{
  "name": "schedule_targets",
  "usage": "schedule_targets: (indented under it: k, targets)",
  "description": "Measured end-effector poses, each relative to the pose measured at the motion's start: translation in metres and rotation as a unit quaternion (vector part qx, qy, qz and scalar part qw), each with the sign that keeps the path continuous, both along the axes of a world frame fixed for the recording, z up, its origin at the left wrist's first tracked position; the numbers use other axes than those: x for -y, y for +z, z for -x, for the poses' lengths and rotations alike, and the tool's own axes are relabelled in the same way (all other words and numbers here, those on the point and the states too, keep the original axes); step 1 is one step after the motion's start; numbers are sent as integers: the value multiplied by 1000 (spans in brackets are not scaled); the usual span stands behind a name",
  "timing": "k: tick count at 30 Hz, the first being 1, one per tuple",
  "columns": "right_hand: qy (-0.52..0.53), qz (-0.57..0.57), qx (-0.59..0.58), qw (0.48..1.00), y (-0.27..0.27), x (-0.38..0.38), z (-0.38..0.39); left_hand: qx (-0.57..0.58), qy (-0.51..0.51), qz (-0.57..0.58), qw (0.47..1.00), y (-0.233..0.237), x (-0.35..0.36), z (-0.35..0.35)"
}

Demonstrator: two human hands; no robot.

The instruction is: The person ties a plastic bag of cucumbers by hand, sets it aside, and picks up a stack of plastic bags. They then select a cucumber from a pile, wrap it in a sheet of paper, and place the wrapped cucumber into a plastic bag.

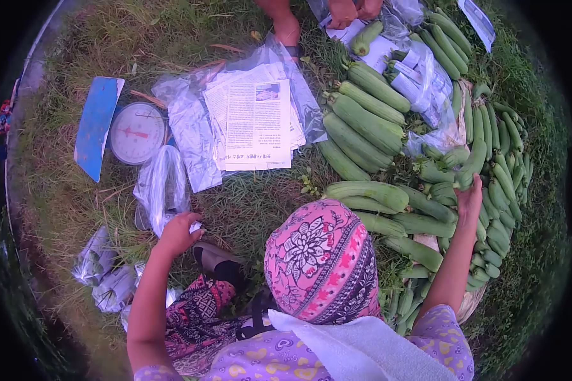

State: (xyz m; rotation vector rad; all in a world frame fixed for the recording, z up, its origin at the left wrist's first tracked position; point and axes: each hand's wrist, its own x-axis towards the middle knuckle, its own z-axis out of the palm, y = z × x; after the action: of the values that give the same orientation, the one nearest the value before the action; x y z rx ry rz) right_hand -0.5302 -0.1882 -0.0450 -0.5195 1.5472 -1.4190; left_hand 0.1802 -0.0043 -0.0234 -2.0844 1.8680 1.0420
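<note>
My left hand (181, 233) is closed on the lower end of a clear plastic bag (161, 184), beside a round dial scale (137, 133). On the right, my right hand (469, 195) is wrapped round the lower end of a long green gourd (473, 159) at the edge of a big pile of gourds (502, 171). More large gourds (362, 130) lie side by side between my hands. Printed paper sheets (257, 124) rest on clear plastic (197, 149) near the scale.
A co-worker's hands (353, 11) are at the top by a single gourd (367, 38) on white paper. A blue board (98, 127) stands left of the scale. Wrapped bundles (105, 270) lie at lower left. A pink patterned cap (321, 263) fills the lower middle.
</note>
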Motion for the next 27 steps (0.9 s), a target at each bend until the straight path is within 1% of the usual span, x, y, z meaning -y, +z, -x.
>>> schedule_targets:
  k: [1,2,3,4,5,6,7,8,9,10,11,14,17,18,20,21,22,24,26,27]
  targets:
    - [58,50,78,994,3,-4,-11,-4,0,7,1000,-8,10,8]
    - [127,81,163,975,11,-7,-33,-15,-19,36,999,-8,23,19]
    - [193,111,246,943,11,-2,-57,-24,-34,65,997,-18,35,28]
    - [243,125,293,916,16,7,-90,-31,-45,95,994,-29,45,35]
    - [307,144,365,867,23,20,-129,-32,-51,124,990,-39,54,40]
    - [346,141,423,826,19,32,-159,-37,-33,134,990,-48,65,47]
    - [396,148,436,794,4,43,-185,-48,-36,169,984,-56,76,55]
    - [419,123,462,772,-7,50,-211,-56,-38,201,977,-64,87,61]
    - [454,83,439,771,-15,57,-235,-47,-44,248,967,-78,97,66]
    - [491,42,415,765,-25,65,-260,-28,-48,256,965,-89,106,69]
    - [527,3,390,755,-34,71,-287,-7,-53,260,964,-95,114,73]
    - [595,-89,252,758,-32,81,-364,40,-63,240,968,-112,131,77]
    - [676,-67,80,729,-71,90,-415,55,-73,204,975,-123,136,77]
    - [681,-30,9,732,-82,91,-429,67,-77,192,976,-121,137,77]
    - [701,-4,-79,709,-119,96,-445,60,-79,189,977,-124,138,74]
    - [709,9,-123,694,-127,98,-452,56,-80,188,977,-126,139,73]
    - [710,1,-148,688,-134,101,-455,59,-87,193,976,-127,139,72]
    - [720,11,-159,676,-143,106,-455,65,-103,204,971,-131,138,71]
    - [722,18,-167,671,-149,107,-453,35,-102,231,967,-137,136,68]
    - [728,38,-184,660,-149,108,-452,19,-102,245,964,-141,135,68]
